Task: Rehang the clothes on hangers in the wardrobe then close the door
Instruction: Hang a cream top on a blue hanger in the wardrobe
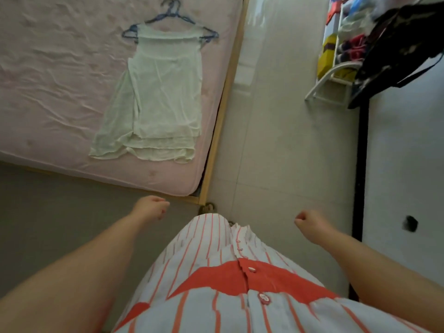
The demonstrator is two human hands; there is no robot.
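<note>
A pale green sleeveless top (165, 92) lies flat on the pink mattress (60, 92), its shoulders on blue hangers (173, 15) whose hooks point to the far side. My left hand (151, 207) hangs near the mattress corner, fingers loosely curled and holding nothing. My right hand (312, 224) is also loosely curled and holds nothing, above the tiled floor. At the right stands a white wardrobe door (403, 164) with a black edge and a small dark handle hole (411, 223). A dark patterned garment (398, 44) hangs at the top right.
The bed's wooden frame (221, 131) borders a strip of pale tiled floor (283, 140) between bed and wardrobe. A white rack (336, 68) with colourful folded items stands at the far right. My striped red and white dress fills the bottom.
</note>
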